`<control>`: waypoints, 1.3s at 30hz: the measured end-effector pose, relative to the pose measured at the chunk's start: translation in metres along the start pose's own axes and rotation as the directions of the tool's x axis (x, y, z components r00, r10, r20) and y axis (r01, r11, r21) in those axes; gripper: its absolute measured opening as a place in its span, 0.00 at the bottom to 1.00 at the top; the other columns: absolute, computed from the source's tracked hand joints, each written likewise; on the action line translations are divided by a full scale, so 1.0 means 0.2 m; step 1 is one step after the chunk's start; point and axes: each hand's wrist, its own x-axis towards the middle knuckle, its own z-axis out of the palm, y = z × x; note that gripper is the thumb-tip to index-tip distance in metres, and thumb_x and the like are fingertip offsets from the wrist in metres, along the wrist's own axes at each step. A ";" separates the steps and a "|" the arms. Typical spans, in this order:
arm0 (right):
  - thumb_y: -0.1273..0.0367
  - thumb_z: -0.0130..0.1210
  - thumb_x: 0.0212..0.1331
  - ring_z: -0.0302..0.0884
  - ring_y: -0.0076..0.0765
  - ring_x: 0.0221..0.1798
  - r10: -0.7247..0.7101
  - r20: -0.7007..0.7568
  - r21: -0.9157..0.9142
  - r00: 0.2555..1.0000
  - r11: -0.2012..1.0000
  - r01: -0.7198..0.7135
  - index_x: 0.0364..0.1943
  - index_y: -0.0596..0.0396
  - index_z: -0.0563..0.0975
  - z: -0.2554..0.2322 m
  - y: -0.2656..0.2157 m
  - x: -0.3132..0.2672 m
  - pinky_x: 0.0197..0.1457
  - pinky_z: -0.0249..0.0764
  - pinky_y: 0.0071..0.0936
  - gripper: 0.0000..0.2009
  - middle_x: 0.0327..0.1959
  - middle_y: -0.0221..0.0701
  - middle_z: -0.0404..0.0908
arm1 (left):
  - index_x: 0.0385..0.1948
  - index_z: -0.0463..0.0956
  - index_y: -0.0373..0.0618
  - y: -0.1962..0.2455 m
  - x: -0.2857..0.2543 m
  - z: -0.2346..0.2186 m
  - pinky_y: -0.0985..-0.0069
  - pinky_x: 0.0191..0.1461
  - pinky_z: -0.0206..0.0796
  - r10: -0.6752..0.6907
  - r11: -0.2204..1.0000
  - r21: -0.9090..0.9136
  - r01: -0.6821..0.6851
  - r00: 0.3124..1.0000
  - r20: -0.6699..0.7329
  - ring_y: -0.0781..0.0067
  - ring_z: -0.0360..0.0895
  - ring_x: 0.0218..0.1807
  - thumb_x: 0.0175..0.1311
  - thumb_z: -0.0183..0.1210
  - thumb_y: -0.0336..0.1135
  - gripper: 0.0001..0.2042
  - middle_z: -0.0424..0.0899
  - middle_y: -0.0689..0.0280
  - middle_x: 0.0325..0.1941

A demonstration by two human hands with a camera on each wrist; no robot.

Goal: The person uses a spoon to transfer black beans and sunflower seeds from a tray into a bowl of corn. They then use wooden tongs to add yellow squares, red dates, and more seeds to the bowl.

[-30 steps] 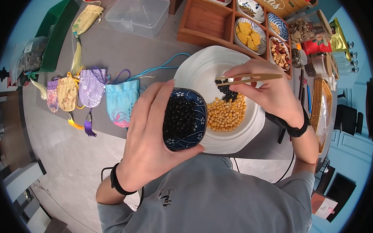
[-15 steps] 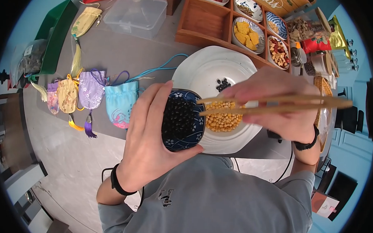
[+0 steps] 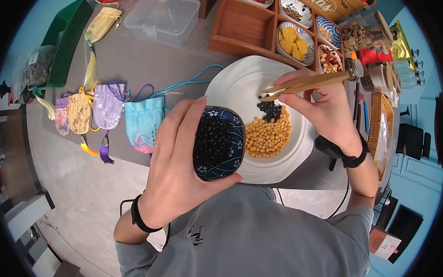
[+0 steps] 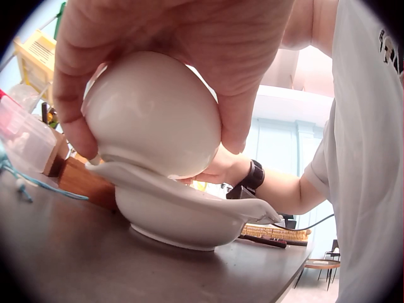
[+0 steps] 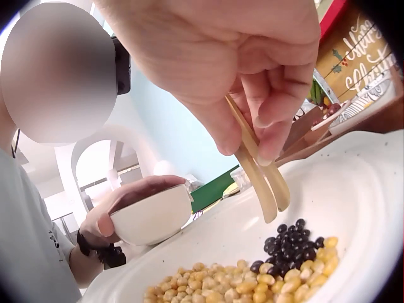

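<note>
Left hand [image 3: 176,164] cups a small blue patterned bowl [image 3: 218,141] from beneath, fingers and thumb curled round its white underside; bowl is tilted, full of black beans [image 3: 212,139], its lower edge resting against the rim of the large white plate [image 3: 239,84]. Right hand [image 3: 328,110] pinches a pair of wooden tongs [image 3: 307,83], thumb and fingers closing them near the middle; tips nearly together, hanging just above the plate's inside, over a small heap of black beans [image 3: 270,110]. From the right wrist view the tongs' tips sit clear of the heap, nothing visible between them. Black heap lies touching a larger spread of yellow beans [image 3: 267,134] toward the plate's near side. Plate stands on a grey table [image 3: 131,58]. Just beside the plate, left: a turquoise drawstring pouch [image 3: 144,120], then purple, yellow and pink pouches in a row. Beyond the plate: a wooden divided tray [image 3: 242,25] holding small dishes of dried ingredients; a clear plastic box [image 3: 164,17] near it.
</note>
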 end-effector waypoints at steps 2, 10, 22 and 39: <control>0.74 0.68 0.58 0.73 0.16 0.29 -0.012 0.006 0.000 1.000 1.000 0.012 0.40 0.56 0.86 0.02 0.01 0.00 0.28 0.64 0.18 0.07 0.42 0.23 0.89 | 0.71 0.60 0.38 0.00 0.00 0.00 0.55 0.70 0.63 0.003 1.000 0.004 -0.003 1.000 0.000 0.43 0.66 0.69 0.29 0.85 0.36 0.57 0.65 0.48 0.69; 0.76 0.67 0.59 0.76 0.17 0.29 -0.078 0.008 0.013 0.997 0.997 0.078 0.40 0.57 0.86 0.02 0.01 0.00 0.26 0.63 0.19 0.06 0.42 0.25 0.89 | 0.72 0.61 0.42 -0.01 0.00 0.01 0.58 0.71 0.65 0.001 1.000 0.024 -0.001 1.000 -0.011 0.48 0.67 0.71 0.26 0.85 0.38 0.60 0.65 0.51 0.70; 0.77 0.70 0.51 0.88 0.42 0.41 -0.314 0.082 0.210 0.946 0.933 0.292 0.41 0.67 0.85 -0.06 -0.24 -0.03 0.43 0.83 0.33 0.12 0.39 0.45 0.89 | 0.71 0.61 0.41 -0.01 0.00 0.01 0.58 0.71 0.65 0.000 1.000 0.021 0.000 1.000 -0.018 0.48 0.67 0.71 0.26 0.85 0.38 0.59 0.65 0.51 0.71; 0.72 0.68 0.57 0.83 0.44 0.38 -0.249 0.238 -0.081 0.939 0.958 0.275 0.44 0.56 0.84 -0.03 0.02 0.02 0.37 0.81 0.33 0.11 0.39 0.34 0.88 | 0.72 0.60 0.40 -0.01 0.00 0.01 0.55 0.72 0.63 0.010 1.000 0.019 -0.010 1.000 -0.010 0.46 0.66 0.71 0.27 0.85 0.39 0.59 0.64 0.50 0.70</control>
